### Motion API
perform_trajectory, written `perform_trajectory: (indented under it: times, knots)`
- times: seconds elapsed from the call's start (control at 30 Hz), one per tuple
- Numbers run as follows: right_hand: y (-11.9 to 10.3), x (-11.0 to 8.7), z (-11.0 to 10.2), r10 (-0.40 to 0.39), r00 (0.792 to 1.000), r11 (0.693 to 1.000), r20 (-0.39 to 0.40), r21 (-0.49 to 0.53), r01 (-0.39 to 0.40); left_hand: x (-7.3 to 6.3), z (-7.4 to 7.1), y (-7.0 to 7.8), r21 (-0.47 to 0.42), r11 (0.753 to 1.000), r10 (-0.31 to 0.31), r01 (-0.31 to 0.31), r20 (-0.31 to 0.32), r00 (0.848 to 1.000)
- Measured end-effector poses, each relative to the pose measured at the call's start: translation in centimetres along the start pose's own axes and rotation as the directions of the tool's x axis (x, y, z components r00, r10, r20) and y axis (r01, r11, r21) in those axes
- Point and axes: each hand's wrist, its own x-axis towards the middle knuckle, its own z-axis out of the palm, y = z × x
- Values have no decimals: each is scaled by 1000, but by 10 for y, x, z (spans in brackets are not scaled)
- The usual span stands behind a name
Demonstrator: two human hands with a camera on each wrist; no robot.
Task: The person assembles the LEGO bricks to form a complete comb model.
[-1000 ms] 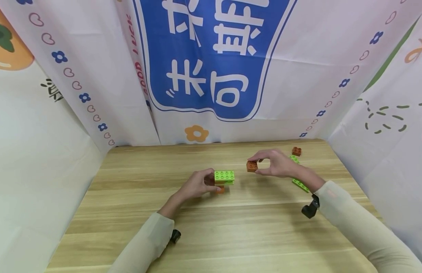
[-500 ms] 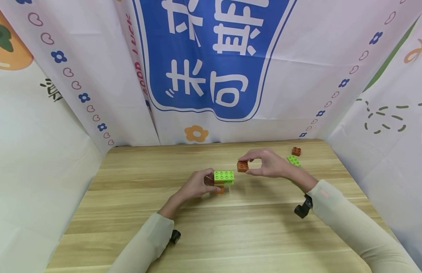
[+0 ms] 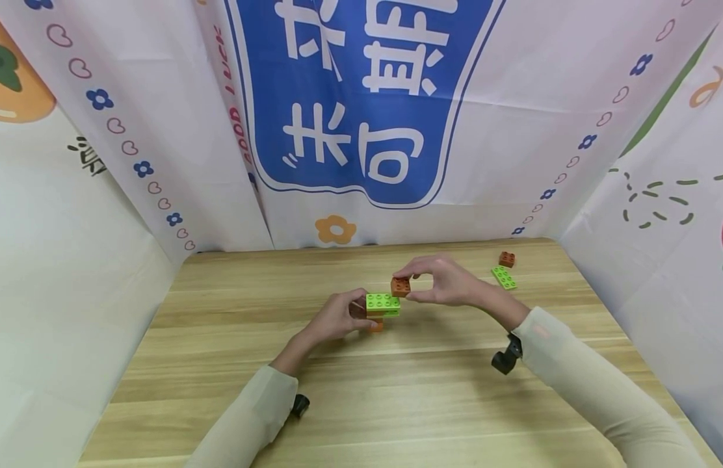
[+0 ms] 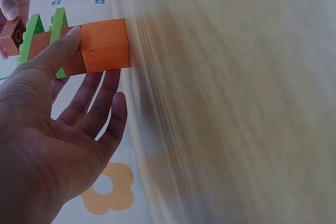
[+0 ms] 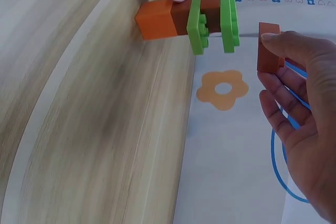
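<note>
My left hand (image 3: 336, 316) grips the lower part of a small toy brick tower standing on the table. An orange block (image 4: 107, 45) forms its base; above it, brown bricks alternate with two studded green plates, the upper plate (image 3: 382, 301) on top. Thumb and fingers lie on opposite sides of the tower, near the lower brown brick (image 5: 181, 16). With thumb and fingertips, my right hand (image 3: 446, 283) pinches a loose brown brick (image 3: 400, 286), studs up. That brick hangs just above the right end of the top plate, and in the right wrist view a gap separates them.
On the wooden table (image 3: 268, 403), a green plate (image 3: 504, 277) and another brown brick (image 3: 507, 259) lie at the back right, beyond my right forearm. Printed cloth (image 3: 478, 162) hangs along the table's back and sides.
My right hand has carried the brown brick leftward to the tower's top right. My left hand and the tower have stayed put. A green piece at the right is now hidden behind my right arm.
</note>
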Motion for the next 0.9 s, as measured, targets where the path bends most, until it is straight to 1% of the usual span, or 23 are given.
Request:
perform_trajectory:
  times: [0.2, 0.33, 0.47, 0.73, 0.9]
  knots:
    - [-4, 7, 7, -24, 1000, 1000, -2, 19, 24, -1, 0, 0, -2, 1000, 7, -7, 6, 1000]
    - [-4, 11, 11, -39, 999, 999, -3, 28, 39, 0, 0, -2, 3, 1000, -1, 1, 6, 1000]
    - [-6, 15, 16, -49, 999, 998, -4, 27, 49, 1, 1, -5, 18, 1000, -1, 1, 3, 1000]
    - [-9, 23, 23, -76, 997, 997, 22, 30, 75, 1, 1, -4, 33, 999, -5, 6, -1, 1000]
    - [-11, 27, 26, -74, 996, 997, 45, 25, 73, 1, 1, -4, 32, 999, -4, 4, 2, 1000]
